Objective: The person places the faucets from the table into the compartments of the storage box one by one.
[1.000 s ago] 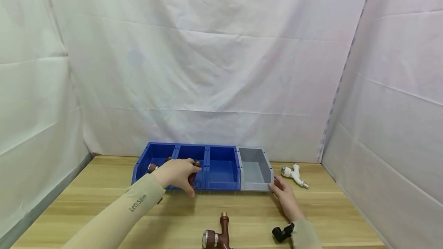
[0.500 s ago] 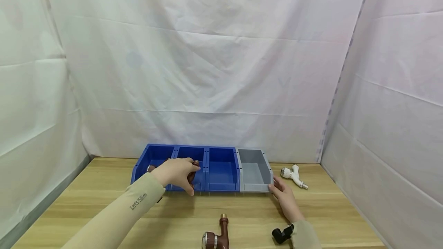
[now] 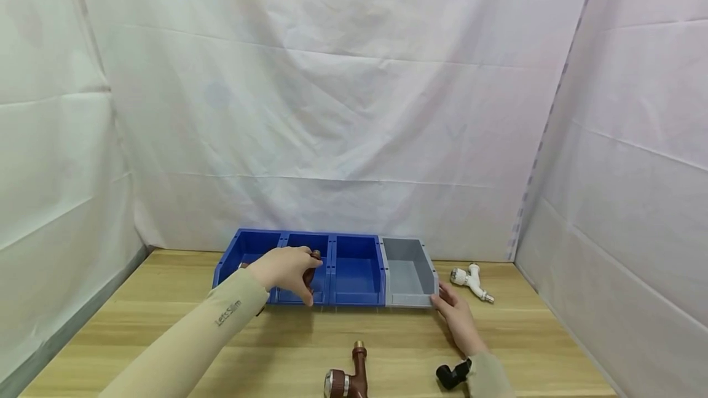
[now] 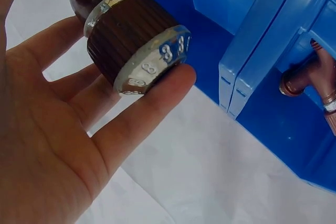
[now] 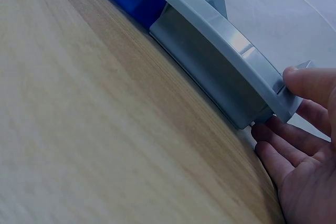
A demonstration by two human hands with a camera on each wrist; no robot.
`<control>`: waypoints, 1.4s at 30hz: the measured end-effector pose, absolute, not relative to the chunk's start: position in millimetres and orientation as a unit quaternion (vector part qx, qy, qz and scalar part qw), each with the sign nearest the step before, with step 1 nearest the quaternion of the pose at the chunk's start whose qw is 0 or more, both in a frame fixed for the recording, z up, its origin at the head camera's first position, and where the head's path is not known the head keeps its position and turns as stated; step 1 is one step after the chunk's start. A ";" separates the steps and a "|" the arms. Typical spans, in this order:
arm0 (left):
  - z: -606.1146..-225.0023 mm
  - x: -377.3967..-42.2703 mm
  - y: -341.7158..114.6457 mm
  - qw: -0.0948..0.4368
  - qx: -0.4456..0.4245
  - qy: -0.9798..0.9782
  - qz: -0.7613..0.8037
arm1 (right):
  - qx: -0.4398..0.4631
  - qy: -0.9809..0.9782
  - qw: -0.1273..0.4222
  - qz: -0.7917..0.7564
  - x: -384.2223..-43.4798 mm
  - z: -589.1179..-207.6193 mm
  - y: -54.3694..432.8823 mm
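Observation:
My left hand (image 3: 281,270) holds a brown tap (image 3: 310,274) over the second blue bin (image 3: 293,297). In the left wrist view, the fingers are bent around the ribbed knob (image 4: 131,40) of that tap, which has a silver face with raised figures. A second brown tap (image 4: 315,74) lies in the adjoining blue bin, mostly hidden by the hand in the head view. My right hand (image 3: 458,319) pinches the front right corner of the grey bin (image 3: 408,301); in the right wrist view the thumb is on the rim and the fingers are underneath.
A third blue bin (image 3: 356,300) stands beside the grey one. On the table, a white tap (image 3: 472,282) lies at the right and a brown tap (image 3: 359,373) at the front. A black elbow-shaped piece (image 3: 450,375) is by the right cuff. White curtains surround the table.
My left hand has risen slightly and shifted a little right with the brown tap, covering more of the leftmost bin's tap. The right hand stays on the grey bin.

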State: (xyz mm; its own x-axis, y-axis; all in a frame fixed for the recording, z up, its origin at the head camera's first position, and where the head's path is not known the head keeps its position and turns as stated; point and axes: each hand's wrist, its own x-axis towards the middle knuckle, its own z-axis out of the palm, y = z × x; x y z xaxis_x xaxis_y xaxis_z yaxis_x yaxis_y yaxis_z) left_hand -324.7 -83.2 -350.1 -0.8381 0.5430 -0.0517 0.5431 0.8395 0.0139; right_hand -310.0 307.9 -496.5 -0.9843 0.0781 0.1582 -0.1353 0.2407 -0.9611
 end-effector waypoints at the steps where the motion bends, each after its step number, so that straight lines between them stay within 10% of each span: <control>1: -349.4 -325.3 -82.8 0.027 0.282 0.959 -0.001 | 0.018 -0.783 0.085 0.615 -310.2 -496.2 308.1; 42: -349.9 -335.7 -82.6 0.024 0.279 0.960 -0.004 | 0.009 -0.780 0.077 0.621 -310.1 -499.9 306.7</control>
